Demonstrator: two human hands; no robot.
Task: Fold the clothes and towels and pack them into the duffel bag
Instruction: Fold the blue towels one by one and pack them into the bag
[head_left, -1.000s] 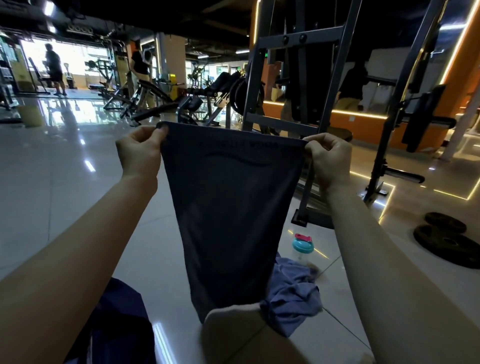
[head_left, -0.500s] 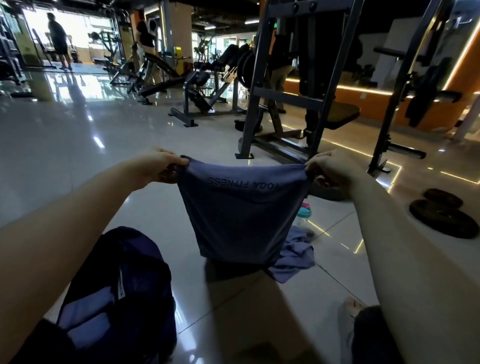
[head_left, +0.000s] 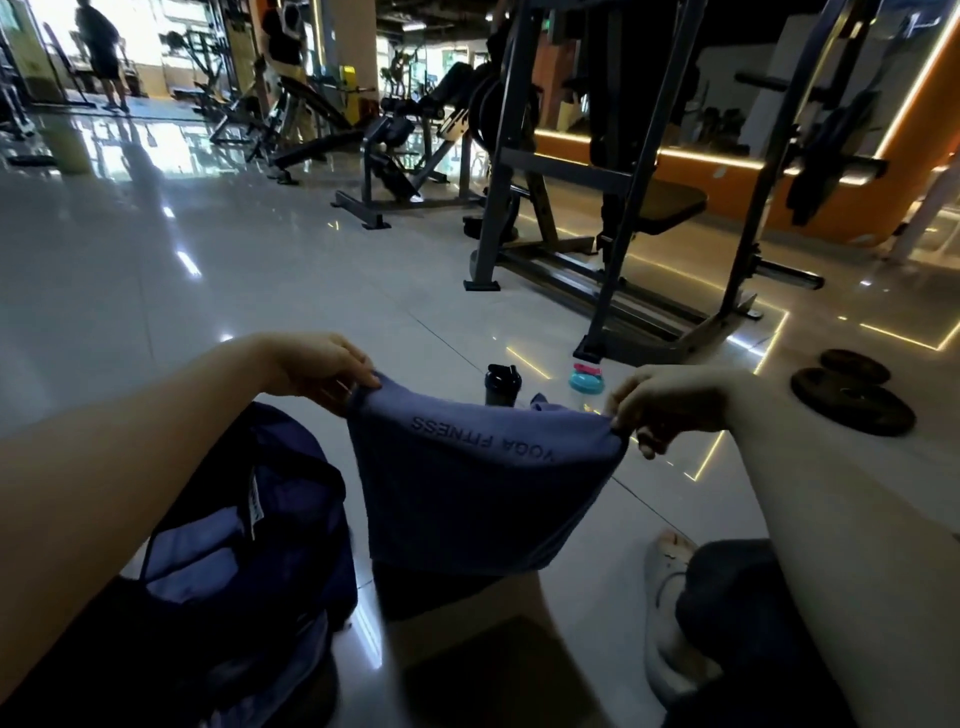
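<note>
Left hand pinches the top left corner of a blue towel, fingers closed on the hem. Right hand pinches the top right corner the same way, thumb and fingertips clamped on the edge. Towel hangs between the two hands above the floor, top edge sagging slightly in the middle. Fabric is soft, matte, fine ribbed weave; "YOGA FITNESS" is printed along the top band, reading upside down from this view. Bottom edge hangs roughly straight, sides taper inward.

Duffel bag sits on the floor just left of the towel: dark navy, slack synthetic shell, mouth open, lighter blue folded cloth visible inside.

Behind the towel: a second crumpled blue cloth, mostly hidden, only a peak showing. Black shaker bottle stands upright beside it; a bottle with a teal cap is just to its right.

Floor is glossy pale tile with strong reflections. Round black weight plates lie flat to the right. Grey steel rack stands beyond. White shoe at lower right.
</note>
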